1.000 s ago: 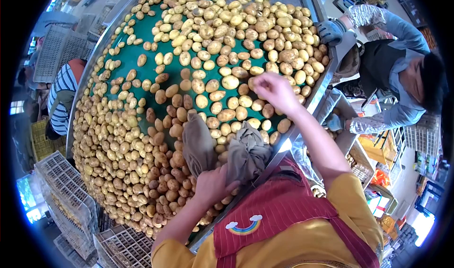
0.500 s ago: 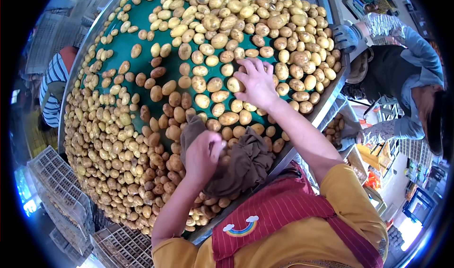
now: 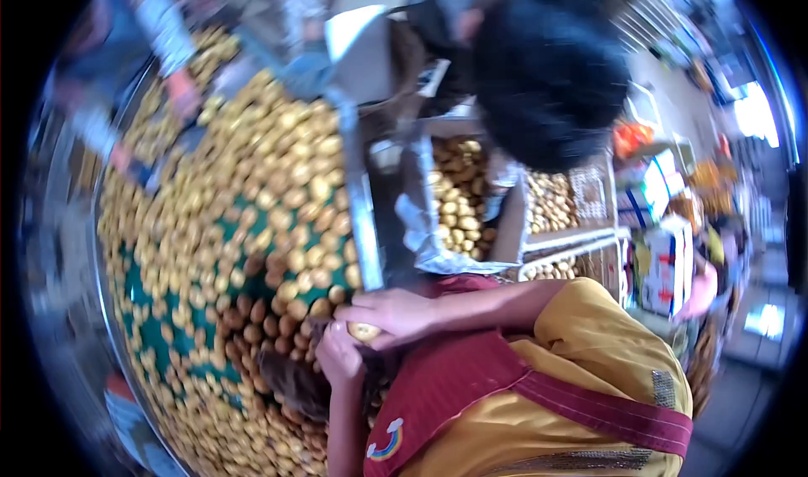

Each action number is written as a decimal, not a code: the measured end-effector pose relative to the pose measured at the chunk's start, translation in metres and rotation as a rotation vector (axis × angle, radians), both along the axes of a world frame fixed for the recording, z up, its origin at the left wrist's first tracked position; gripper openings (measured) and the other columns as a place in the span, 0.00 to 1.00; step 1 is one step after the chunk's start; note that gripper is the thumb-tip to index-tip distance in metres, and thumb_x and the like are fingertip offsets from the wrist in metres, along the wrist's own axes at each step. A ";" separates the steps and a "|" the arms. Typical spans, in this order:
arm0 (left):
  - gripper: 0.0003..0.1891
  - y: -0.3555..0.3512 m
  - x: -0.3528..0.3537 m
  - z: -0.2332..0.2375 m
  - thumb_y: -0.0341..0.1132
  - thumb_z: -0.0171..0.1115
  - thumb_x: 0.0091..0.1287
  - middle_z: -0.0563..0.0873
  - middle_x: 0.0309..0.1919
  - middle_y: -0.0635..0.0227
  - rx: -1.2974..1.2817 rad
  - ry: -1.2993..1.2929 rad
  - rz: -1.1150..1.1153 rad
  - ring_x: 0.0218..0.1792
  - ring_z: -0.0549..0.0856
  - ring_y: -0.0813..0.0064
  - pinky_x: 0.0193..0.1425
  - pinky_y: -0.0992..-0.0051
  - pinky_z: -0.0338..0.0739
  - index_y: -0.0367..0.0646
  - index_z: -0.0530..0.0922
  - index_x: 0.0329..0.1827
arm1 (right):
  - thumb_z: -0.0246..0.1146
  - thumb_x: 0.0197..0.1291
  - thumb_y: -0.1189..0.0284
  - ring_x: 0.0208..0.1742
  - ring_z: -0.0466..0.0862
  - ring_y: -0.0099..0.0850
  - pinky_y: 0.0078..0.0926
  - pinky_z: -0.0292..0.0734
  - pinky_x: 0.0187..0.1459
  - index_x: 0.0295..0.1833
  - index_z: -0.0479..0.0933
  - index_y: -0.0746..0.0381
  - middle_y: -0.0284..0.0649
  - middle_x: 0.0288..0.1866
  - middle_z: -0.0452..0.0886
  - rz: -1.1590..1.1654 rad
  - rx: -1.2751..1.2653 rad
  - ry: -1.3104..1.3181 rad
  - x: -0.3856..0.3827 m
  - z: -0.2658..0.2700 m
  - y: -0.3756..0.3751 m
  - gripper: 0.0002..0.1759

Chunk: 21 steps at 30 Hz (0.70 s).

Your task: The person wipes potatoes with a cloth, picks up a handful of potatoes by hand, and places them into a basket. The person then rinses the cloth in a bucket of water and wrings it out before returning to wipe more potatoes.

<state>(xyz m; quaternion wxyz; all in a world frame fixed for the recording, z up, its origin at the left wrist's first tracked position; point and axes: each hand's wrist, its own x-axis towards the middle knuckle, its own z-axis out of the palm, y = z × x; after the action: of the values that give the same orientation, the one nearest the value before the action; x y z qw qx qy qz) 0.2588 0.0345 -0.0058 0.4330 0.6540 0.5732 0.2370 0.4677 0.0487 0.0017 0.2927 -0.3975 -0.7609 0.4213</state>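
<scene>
Close to my apron, my right hand (image 3: 394, 314) is closed round a pale potato (image 3: 364, 332). My left hand (image 3: 340, 355) meets it from below and left, fingers curled beside the potato; what they hold is hidden and blurred. A dark brown cloth (image 3: 295, 384) lies bunched on the potatoes just left of my left hand. Many loose potatoes (image 3: 286, 161) cover the green table surface (image 3: 156, 330), some browner ones gathered near the cloth.
A metal edge (image 3: 364, 216) bounds the table on my side. Past it stand a lined box of potatoes (image 3: 459, 212) and a white crate (image 3: 581, 262). A person's dark-haired head (image 3: 551, 77) leans over them. Another person's gloved hands (image 3: 185, 98) reach over the table's far left.
The view has swung to the right, with blur. My right hand has come back from the spread potatoes and now holds one near my left hand, by the table edge.
</scene>
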 end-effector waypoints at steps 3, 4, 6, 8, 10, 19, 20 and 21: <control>0.16 -0.012 0.009 0.022 0.42 0.55 0.77 0.89 0.37 0.60 -0.031 -0.048 0.047 0.40 0.89 0.60 0.48 0.65 0.82 0.36 0.83 0.49 | 0.70 0.56 0.71 0.46 0.84 0.38 0.36 0.81 0.41 0.60 0.69 0.61 0.41 0.47 0.80 -0.254 -0.278 0.457 0.065 -0.039 -0.051 0.27; 0.16 -0.021 0.000 0.019 0.41 0.56 0.77 0.88 0.43 0.58 0.071 0.082 0.053 0.46 0.87 0.57 0.53 0.63 0.80 0.36 0.82 0.51 | 0.69 0.56 0.75 0.44 0.84 0.35 0.34 0.81 0.42 0.56 0.71 0.62 0.38 0.43 0.81 -0.479 -0.691 0.695 0.095 -0.039 -0.070 0.23; 0.15 -0.050 -0.024 0.019 0.40 0.57 0.75 0.84 0.55 0.57 0.333 0.273 -0.001 0.56 0.83 0.53 0.61 0.58 0.75 0.41 0.80 0.57 | 0.68 0.53 0.82 0.40 0.84 0.33 0.31 0.81 0.43 0.47 0.74 0.62 0.36 0.35 0.82 -0.822 -0.837 0.790 0.168 -0.073 -0.112 0.16; 0.16 -0.074 -0.058 0.036 0.42 0.59 0.75 0.81 0.58 0.53 0.678 0.378 -0.271 0.58 0.80 0.50 0.66 0.50 0.73 0.43 0.82 0.57 | 0.66 0.49 0.86 0.39 0.85 0.37 0.32 0.81 0.43 0.33 0.78 0.60 0.37 0.31 0.82 -0.802 0.141 -0.186 0.257 -0.062 -0.133 0.10; 0.16 -0.071 -0.079 0.039 0.44 0.60 0.74 0.81 0.57 0.51 0.844 0.480 -0.530 0.57 0.80 0.50 0.68 0.46 0.73 0.43 0.84 0.55 | 0.65 0.54 0.81 0.46 0.84 0.39 0.32 0.81 0.48 0.39 0.73 0.60 0.39 0.39 0.81 -1.046 -0.126 -0.546 0.349 -0.058 -0.143 0.10; 0.27 -0.064 -0.108 -0.019 0.44 0.69 0.57 0.81 0.55 0.60 0.506 0.804 -0.455 0.55 0.81 0.53 0.57 0.47 0.73 0.66 0.78 0.63 | 0.64 0.69 0.64 0.32 0.79 0.23 0.21 0.75 0.35 0.42 0.80 0.60 0.30 0.30 0.79 -0.918 -0.879 0.445 0.338 -0.035 -0.102 0.10; 0.31 -0.051 -0.089 -0.003 0.40 0.71 0.53 0.81 0.54 0.59 0.448 0.802 -0.374 0.54 0.82 0.53 0.56 0.50 0.74 0.64 0.78 0.64 | 0.67 0.67 0.67 0.31 0.79 0.21 0.19 0.75 0.33 0.44 0.81 0.61 0.29 0.30 0.79 -0.752 -0.978 0.344 0.286 -0.021 -0.085 0.09; 0.35 -0.039 -0.082 0.005 0.40 0.73 0.51 0.82 0.54 0.57 0.312 0.766 -0.294 0.50 0.84 0.51 0.52 0.53 0.79 0.64 0.77 0.67 | 0.70 0.66 0.67 0.33 0.81 0.21 0.19 0.76 0.35 0.49 0.82 0.63 0.29 0.32 0.80 -0.676 -1.053 0.348 0.225 -0.001 -0.071 0.12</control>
<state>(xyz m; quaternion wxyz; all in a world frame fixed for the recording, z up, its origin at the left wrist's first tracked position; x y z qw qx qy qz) 0.1772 -0.0043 -0.0013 0.1145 0.8269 0.5505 -0.0032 0.6924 -0.0223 0.0008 0.2942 -0.6314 -0.2270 0.6807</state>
